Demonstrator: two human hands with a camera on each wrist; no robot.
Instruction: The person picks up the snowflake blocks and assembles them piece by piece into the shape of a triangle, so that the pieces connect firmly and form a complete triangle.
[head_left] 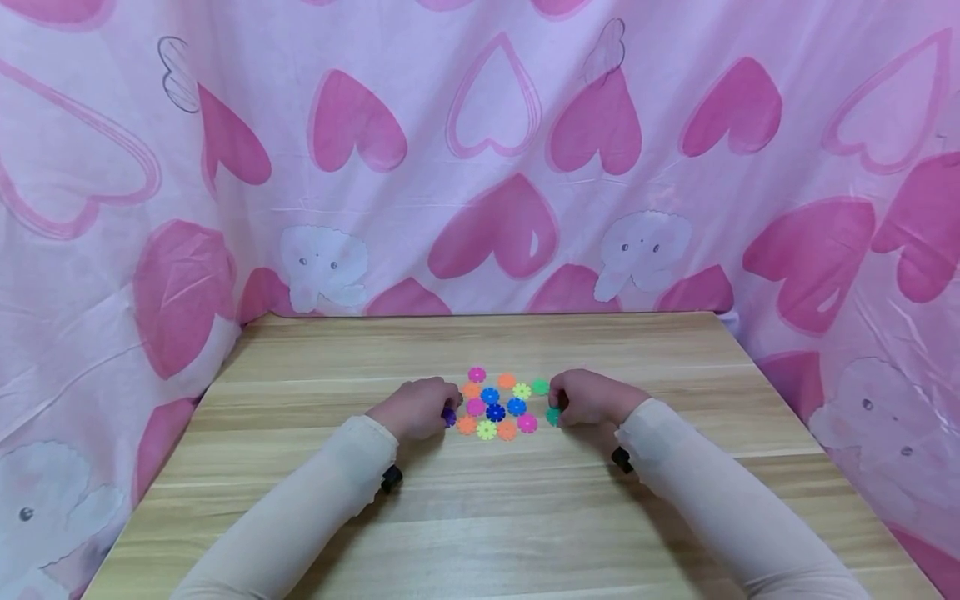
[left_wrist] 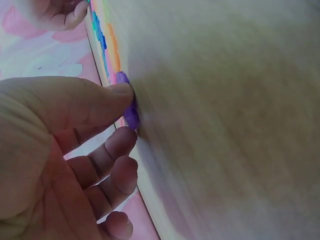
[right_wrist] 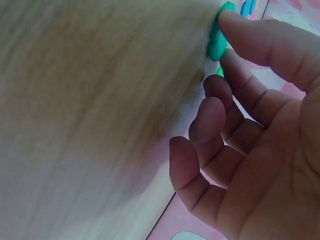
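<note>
Two bare hands, working low over a wood-grain tabletop [head_left: 495,517]. Left hand [head_left: 420,407] at the left edge of a loose patch of small, notched plastic discs; grip pinching the purple disc [left_wrist: 131,117], thumb on its face, index finger largely hidden behind, the other fingers loosely bent. Right hand [head_left: 596,396] at the opposite edge; grip pinching the green disc [right_wrist: 218,45] between thumb and index finger, remaining fingers curved and apart. Whether either pinched disc is clear of the wood, cannot tell. A paler green disc [head_left: 541,387] lies just beyond, close to the right fingers. Between the hands, mid-tabletop: dark blue disc [head_left: 496,412] near the middle, a brighter blue disc [head_left: 516,407] just to its right, another upper left. Yellow-green disc [head_left: 487,430] along the near side, orange ones either side of it; pink disc [head_left: 477,374] farthest out. Pale sleeves [head_left: 300,508] on both arms, a small black device [head_left: 392,478] below the left cuff, a similar one at the right. Behind and to both sides, a pink curtain [head_left: 420,196] printed with hearts.
</note>
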